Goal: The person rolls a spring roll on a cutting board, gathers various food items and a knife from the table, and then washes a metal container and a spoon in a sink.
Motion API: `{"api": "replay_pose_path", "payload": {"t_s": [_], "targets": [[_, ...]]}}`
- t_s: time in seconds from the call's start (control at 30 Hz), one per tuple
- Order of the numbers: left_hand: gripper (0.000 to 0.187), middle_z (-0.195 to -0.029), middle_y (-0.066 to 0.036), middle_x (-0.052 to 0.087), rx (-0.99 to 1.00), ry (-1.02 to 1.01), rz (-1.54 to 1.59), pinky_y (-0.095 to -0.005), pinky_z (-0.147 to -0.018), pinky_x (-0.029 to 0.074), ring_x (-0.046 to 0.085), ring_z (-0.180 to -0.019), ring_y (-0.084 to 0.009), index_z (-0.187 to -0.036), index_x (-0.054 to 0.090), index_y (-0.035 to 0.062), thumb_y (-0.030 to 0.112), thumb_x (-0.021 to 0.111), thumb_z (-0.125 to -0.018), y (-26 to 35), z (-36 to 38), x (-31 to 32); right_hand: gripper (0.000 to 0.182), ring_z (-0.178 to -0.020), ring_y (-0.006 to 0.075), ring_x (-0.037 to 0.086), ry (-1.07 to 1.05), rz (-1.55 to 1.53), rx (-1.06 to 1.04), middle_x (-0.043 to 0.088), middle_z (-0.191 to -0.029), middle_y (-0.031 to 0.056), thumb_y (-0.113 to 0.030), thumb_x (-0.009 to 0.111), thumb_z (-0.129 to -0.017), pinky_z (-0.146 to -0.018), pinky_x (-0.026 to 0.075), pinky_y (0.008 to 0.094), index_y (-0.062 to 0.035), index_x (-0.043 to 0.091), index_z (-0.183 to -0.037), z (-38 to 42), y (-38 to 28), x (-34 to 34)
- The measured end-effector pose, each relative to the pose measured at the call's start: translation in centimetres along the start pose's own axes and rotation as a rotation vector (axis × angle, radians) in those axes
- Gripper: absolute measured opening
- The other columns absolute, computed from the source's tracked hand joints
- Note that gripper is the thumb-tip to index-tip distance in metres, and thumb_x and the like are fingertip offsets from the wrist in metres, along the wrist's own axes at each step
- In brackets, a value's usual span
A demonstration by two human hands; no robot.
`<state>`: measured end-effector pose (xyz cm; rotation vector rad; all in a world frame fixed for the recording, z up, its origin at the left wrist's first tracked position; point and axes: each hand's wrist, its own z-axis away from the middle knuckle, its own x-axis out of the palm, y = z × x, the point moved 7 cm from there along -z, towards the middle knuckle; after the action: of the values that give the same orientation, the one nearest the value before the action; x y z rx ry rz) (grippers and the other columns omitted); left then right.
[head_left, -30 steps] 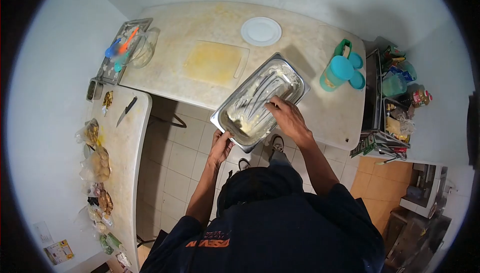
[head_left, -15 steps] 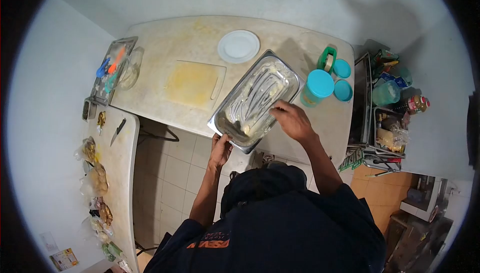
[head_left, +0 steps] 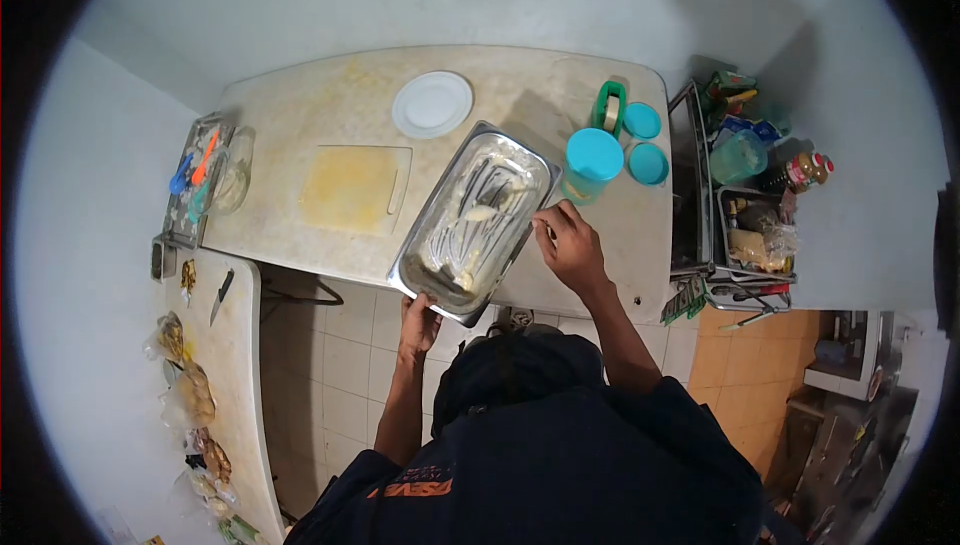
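A deep rectangular metal pan is tilted over the front edge of the table, its inside smeared with a pale, creamy mix. My left hand is closed on the pan's near-left corner, thumb at the rim. Over the pan's right rim, my right hand pinches what looks like a thin spoon, with a pale lump at its end. The handle is mostly hidden by the fingers. Just beyond that hand stands a clear jar with a turquoise lid.
A white plate and a yellow-stained cutting board lie on the table. Green tape dispenser and two turquoise lids are at right. A knife rests on the left counter; a loaded rack stands right.
The pale lump and my right hand have moved from the pan's near end toward its middle. My left hand keeps its hold on the corner. The whole view has shifted slightly.
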<state>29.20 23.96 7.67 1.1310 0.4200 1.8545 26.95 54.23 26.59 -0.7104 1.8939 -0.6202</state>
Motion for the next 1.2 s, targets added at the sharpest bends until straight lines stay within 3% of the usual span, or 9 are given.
{"api": "replay_pose_path", "payload": {"t_s": [0.2, 0.4, 0.5, 0.6, 0.73, 0.83, 1.03, 1.2], "targets": [[0.027, -0.098, -0.007, 0.060, -0.036, -0.014, 0.099, -0.0386, -0.081, 0.055, 0.062, -0.090, -0.0229, -0.104, 0.050, 0.0049, 0.000, 0.056, -0.078, -0.3, 1.9, -1.2, 0.010, -0.066, 0.0271, 0.061, 0.133, 0.101, 0.043, 0.057, -0.086, 0.0119, -0.005, 0.063, -0.086, -0.061, 0.050, 0.0391, -0.0041, 0.063, -0.095, 1.0, -0.9, -2.5], [0.035, -0.097, -0.007, 0.059, -0.056, -0.046, 0.085, -0.0375, -0.078, 0.056, 0.062, -0.089, -0.0217, -0.109, 0.048, 0.0082, -0.002, 0.055, -0.076, -0.8, 3.6, -1.6, 0.012, -0.070, 0.0315, 0.061, 0.251, 0.291, -0.004, 0.054, -0.086, 0.0124, -0.004, 0.064, -0.084, -0.063, 0.050, 0.0424, -0.0035, 0.064, -0.096, 2.3, -2.0, -3.7], [0.051, -0.116, -0.012, 0.058, -0.029, -0.081, 0.070, -0.0409, -0.092, 0.053, 0.061, -0.105, -0.0274, -0.127, 0.043, 0.0009, -0.002, 0.050, -0.077, -1.0, 4.3, -1.7, 0.011, -0.071, 0.0319, 0.062, 0.162, 0.346, 0.048, 0.053, -0.084, 0.0129, -0.005, 0.064, -0.084, -0.063, 0.050, 0.0429, -0.0033, 0.064, -0.095, 3.7, -2.0, -2.7], [0.051, -0.115, -0.012, 0.058, -0.099, 0.010, 0.039, -0.0400, -0.091, 0.053, 0.061, -0.104, -0.0265, -0.127, 0.043, 0.0012, -0.003, 0.051, -0.077, -2.3, 4.2, -3.8, 0.010, -0.072, 0.0317, 0.062, 0.046, 0.295, 0.052, 0.053, -0.083, 0.0130, -0.007, 0.063, -0.085, -0.064, 0.050, 0.0428, -0.0031, 0.065, -0.094, 5.7, -3.0, -1.5], [0.045, -0.109, -0.011, 0.059, -0.057, -0.059, 0.088, -0.0368, -0.085, 0.055, 0.063, -0.096, -0.0246, -0.121, 0.045, 0.0010, -0.001, 0.052, -0.077, -2.1, 5.1, -3.6, 0.010, -0.065, 0.0287, 0.062, -0.019, 0.122, 0.049, 0.054, -0.078, 0.0120, -0.006, 0.065, -0.084, -0.061, 0.050, 0.0389, -0.0031, 0.067, -0.093, 8.5, -5.0, -0.4], [0.037, -0.093, -0.001, 0.058, -0.155, -0.036, 0.022, -0.0270, -0.063, 0.048, 0.058, -0.080, -0.0143, -0.110, 0.048, 0.0158, 0.000, 0.056, -0.077, -2.6, 5.3, -4.2, 0.011, -0.064, 0.0307, 0.061, 0.064, 0.084, 0.123, 0.054, -0.081, 0.0136, -0.008, 0.064, -0.084, -0.061, 0.050, 0.0401, -0.0033, 0.067, -0.093, 9.0, -4.6, -1.6], [0.043, -0.108, -0.005, 0.057, -0.116, -0.105, 0.046, -0.0348, -0.084, 0.050, 0.059, -0.098, -0.0198, -0.118, 0.048, 0.0107, -0.003, 0.054, -0.077, -2.0, 7.2, -2.0, 0.012, -0.068, 0.0347, 0.062, 0.213, 0.291, 0.194, 0.055, -0.082, 0.0155, -0.008, 0.064, -0.083, -0.062, 0.052, 0.0414, -0.0010, 0.064, -0.092, 9.5, -4.5, -4.3], [0.046, -0.113, -0.008, 0.058, -0.098, -0.227, 0.015, -0.0392, -0.092, 0.049, 0.059, -0.103, -0.0246, -0.123, 0.046, 0.0054, -0.003, 0.052, -0.078, -3.5, 7.1, -0.7, 0.012, -0.064, 0.0318, 0.061, 0.124, 0.068, 0.190, 0.056, -0.081, 0.0148, -0.008, 0.065, -0.083, -0.060, 0.050, 0.0407, -0.0004, 0.064, -0.092, 12.7, -4.8, -2.8]]}}
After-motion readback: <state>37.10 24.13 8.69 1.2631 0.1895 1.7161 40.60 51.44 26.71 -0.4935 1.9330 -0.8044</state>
